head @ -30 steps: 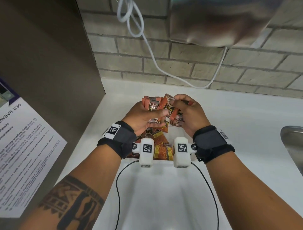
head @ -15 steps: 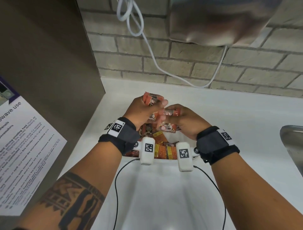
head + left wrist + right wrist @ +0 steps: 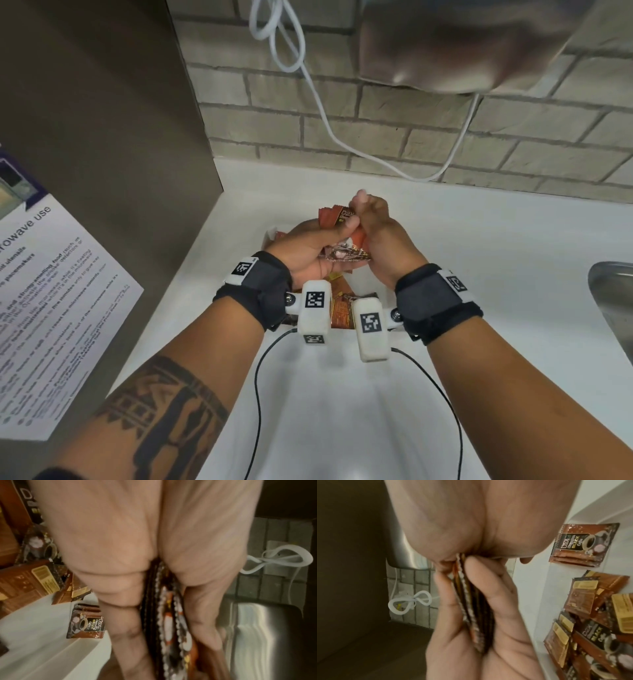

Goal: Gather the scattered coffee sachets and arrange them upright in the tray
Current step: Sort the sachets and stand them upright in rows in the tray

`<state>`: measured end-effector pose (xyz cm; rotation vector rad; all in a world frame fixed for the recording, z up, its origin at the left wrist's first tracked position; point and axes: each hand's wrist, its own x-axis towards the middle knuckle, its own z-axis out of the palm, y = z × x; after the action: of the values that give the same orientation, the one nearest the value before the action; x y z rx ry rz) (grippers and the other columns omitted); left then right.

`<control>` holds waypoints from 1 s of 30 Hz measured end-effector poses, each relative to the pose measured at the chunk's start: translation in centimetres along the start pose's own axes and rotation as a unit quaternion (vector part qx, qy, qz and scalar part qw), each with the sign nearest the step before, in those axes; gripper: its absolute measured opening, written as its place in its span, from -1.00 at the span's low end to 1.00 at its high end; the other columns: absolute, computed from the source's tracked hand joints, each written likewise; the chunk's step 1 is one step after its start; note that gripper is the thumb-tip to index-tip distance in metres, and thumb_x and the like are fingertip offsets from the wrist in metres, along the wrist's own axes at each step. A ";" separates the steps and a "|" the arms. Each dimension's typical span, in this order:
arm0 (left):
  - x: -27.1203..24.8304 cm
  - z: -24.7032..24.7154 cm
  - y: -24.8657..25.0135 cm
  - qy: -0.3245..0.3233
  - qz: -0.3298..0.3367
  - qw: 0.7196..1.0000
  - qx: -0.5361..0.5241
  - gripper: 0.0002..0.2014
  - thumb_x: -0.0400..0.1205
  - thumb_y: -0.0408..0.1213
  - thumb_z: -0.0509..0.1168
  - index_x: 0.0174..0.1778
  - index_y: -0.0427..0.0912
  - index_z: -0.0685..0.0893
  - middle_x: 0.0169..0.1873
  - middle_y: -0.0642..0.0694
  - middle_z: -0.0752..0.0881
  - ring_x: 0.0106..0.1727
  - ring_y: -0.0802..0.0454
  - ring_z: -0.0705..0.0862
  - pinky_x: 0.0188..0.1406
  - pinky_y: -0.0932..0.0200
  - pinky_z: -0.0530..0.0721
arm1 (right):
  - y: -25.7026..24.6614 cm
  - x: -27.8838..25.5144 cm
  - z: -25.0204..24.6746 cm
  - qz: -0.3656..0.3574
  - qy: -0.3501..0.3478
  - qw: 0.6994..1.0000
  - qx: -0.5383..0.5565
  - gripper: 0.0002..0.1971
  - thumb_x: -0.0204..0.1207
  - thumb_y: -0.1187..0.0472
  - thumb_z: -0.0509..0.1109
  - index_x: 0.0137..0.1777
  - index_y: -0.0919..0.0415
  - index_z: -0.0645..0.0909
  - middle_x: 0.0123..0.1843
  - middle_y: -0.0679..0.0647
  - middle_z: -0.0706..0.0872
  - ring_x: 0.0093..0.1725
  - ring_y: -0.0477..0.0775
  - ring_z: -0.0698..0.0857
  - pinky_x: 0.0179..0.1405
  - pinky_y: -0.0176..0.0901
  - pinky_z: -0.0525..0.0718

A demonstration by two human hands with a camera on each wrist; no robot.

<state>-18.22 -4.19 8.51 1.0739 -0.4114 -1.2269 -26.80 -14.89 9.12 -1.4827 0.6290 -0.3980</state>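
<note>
Head view: both hands point(image 3: 342, 246) clamp sachets point(image 3: 337, 217) over white counter point(image 3: 479, 240), brick wall point(image 3: 411, 137) behind.

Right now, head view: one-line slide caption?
Both hands, left hand and right hand, square a stack of coffee sachets above loose sachets on the counter.

Hands: two, left point(image 3: 308, 250) and right point(image 3: 380, 240). Sachets point(image 3: 583, 545): many, exact count unclear. One cable point(image 3: 318, 102).

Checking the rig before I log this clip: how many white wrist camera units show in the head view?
2. One white camera unit sits at the left hand's wrist, the other at the right hand's wrist. Both hands grip coffee sachets. None looks hidden.
</note>
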 end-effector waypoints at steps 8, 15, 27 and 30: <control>-0.2 -0.4 0.4 0.021 -0.039 0.996 0.072 -0.79 0.66 -0.45 0.34 0.21 -0.36 0.70 0.06 -0.26 0.81 0.07 -0.13 0.80 -0.04 -0.11 0.83 | -2.9 -0.3 -2.1 -0.092 -0.213 0.913 -0.335 0.11 0.08 -0.10 0.79 0.56 -0.29 0.16 0.52 -0.07 0.42 0.50 -0.05 0.44 0.40 0.02 0.62; 0.6 0.8 0.4 0.037 -0.053 0.997 0.033 -0.80 0.71 -0.53 0.16 0.12 -0.26 0.65 -0.09 -0.25 0.77 -0.08 -0.09 0.79 -0.10 -0.03 0.72 | -3.0 -0.2 -1.7 -0.124 -0.226 0.798 -0.545 0.04 0.23 -0.05 0.71 0.61 -0.42 0.13 0.33 -0.09 0.52 0.39 0.03 0.48 0.42 0.19 0.41; 0.4 0.8 -0.5 -0.049 -0.042 0.993 -0.098 -0.73 0.43 -0.56 0.32 -0.01 -0.26 0.76 0.00 -0.27 0.70 0.10 -0.18 0.68 0.18 -0.11 0.60 | -3.1 -0.9 -2.7 -0.208 -0.203 0.815 -0.501 -0.39 0.37 0.01 0.62 0.36 -0.25 0.43 0.23 -0.21 0.54 0.14 -0.19 0.60 0.42 0.09 0.45; 0.5 1.0 -0.7 -0.039 -0.049 0.995 -0.073 -0.78 0.39 -0.52 0.32 -0.15 -0.25 0.81 -0.08 -0.24 0.71 0.04 -0.17 0.69 0.13 -0.11 0.61 | -3.2 -1.2 -2.7 -0.208 -0.211 0.807 -0.511 -0.36 0.31 0.02 0.66 0.33 -0.16 0.43 0.23 -0.16 0.53 0.13 -0.15 0.58 0.36 0.08 0.49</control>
<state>-19.20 -5.06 8.22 0.9329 -0.3252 -1.3683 -28.97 -16.54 12.53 -2.6748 0.1017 -0.0037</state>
